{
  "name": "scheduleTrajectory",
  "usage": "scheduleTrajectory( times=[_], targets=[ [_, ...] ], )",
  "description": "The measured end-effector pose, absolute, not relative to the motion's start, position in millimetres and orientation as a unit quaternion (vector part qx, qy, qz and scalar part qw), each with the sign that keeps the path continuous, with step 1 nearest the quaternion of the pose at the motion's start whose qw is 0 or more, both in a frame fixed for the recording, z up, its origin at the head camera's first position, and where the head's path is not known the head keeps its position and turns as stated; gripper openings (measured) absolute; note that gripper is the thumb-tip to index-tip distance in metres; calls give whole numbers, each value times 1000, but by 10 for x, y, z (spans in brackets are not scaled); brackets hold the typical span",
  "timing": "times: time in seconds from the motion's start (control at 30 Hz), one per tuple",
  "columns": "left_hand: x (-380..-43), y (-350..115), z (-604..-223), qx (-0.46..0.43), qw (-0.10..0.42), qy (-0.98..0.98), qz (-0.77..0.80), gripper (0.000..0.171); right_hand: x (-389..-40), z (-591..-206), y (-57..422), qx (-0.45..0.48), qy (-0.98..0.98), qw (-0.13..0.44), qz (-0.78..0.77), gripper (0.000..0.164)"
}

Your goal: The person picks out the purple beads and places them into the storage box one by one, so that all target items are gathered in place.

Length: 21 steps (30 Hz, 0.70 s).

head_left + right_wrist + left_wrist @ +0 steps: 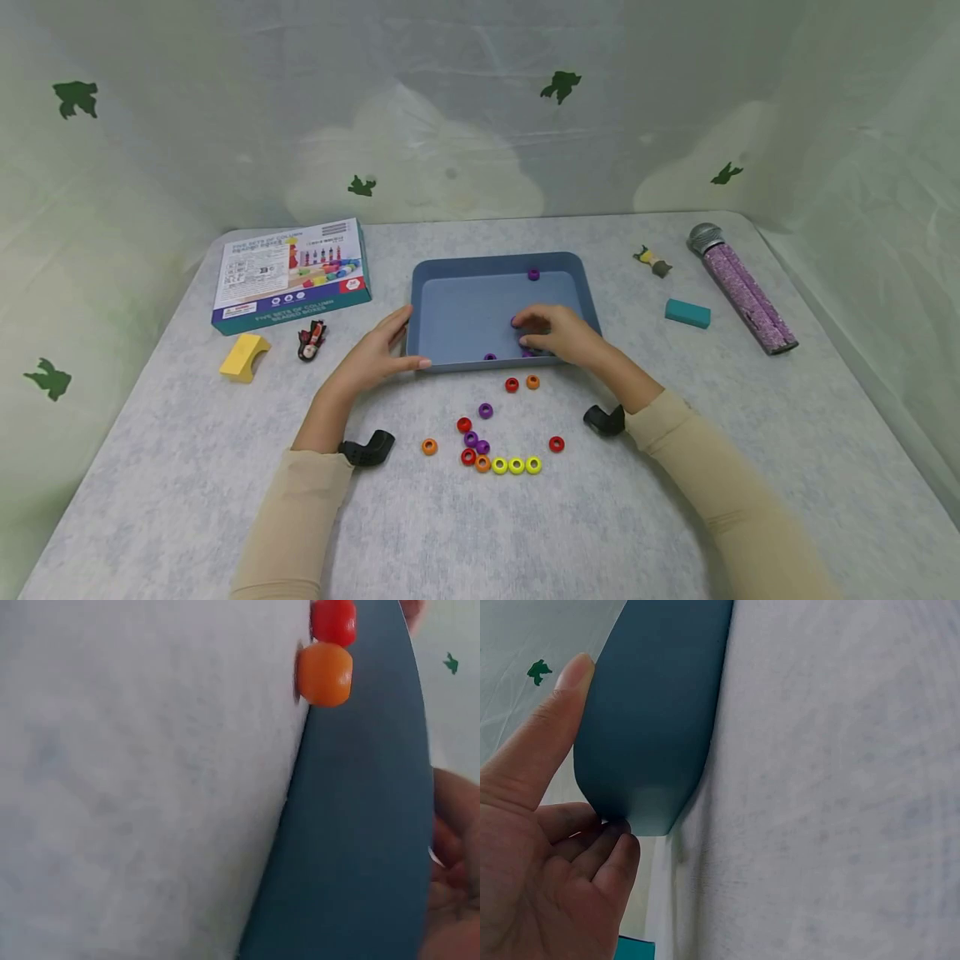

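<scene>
My left hand (378, 354) holds the front left corner of a blue-grey tray (480, 367), its thumb on the rim and its bent fingers against the corner wall (637, 795). Inside the tray, my right hand (558, 333) has curved fingers, the thumb a little apart from the index finger. A purple bead (514, 322) shows partly at the index fingertip; whether it is pinched is unclear. Other purple beads (533, 274) lie in the tray, one partly hidden below the thumb. In the right wrist view the tray wall hides most of the fingers (457, 817).
Before the tray lie loose red (557, 444), orange (429, 447), purple (486, 411) and yellow beads (517, 465). At left are a bead-set box (292, 271), a yellow arch block (244, 358) and a small figure (311, 340). A teal block (687, 313), another figure (652, 261) and a glittery microphone (742, 287) lie right.
</scene>
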<state>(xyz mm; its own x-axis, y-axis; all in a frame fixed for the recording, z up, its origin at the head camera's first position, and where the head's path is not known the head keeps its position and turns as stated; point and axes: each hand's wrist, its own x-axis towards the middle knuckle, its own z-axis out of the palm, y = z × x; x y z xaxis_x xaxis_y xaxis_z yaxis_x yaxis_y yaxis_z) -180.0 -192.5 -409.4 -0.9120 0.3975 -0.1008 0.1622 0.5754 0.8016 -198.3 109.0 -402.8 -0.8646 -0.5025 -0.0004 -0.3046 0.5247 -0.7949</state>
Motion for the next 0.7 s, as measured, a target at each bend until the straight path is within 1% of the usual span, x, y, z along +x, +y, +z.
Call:
scheduleTrajectory(
  times=[0.13,0.2,0.27,0.43,0.53,0.7],
  targets=[
    [-1802,-1923,-4095,161,137,877,431,96,-1799,-3970,1074,-297,835,71,-458,34],
    [-1802,-1924,-4098,160,138,877,431,95,-1679,-3952,1043,-331,817,64,-468,36],
    [-1803,-1926,-4100,158,141,877,431,95,-1556,-3951,1002,-352,804,75,-474,37],
    [-1801,-1928,-4101,151,144,876,435,94,-1332,-4025,891,-370,792,127,-469,39],
    [-1803,-1929,-4103,151,143,876,435,94,-1282,-4100,841,-377,796,130,-456,38],
    [-1804,-1925,-4099,151,144,877,432,95,-1270,-4241,783,-392,806,118,-428,30]
  ],
)
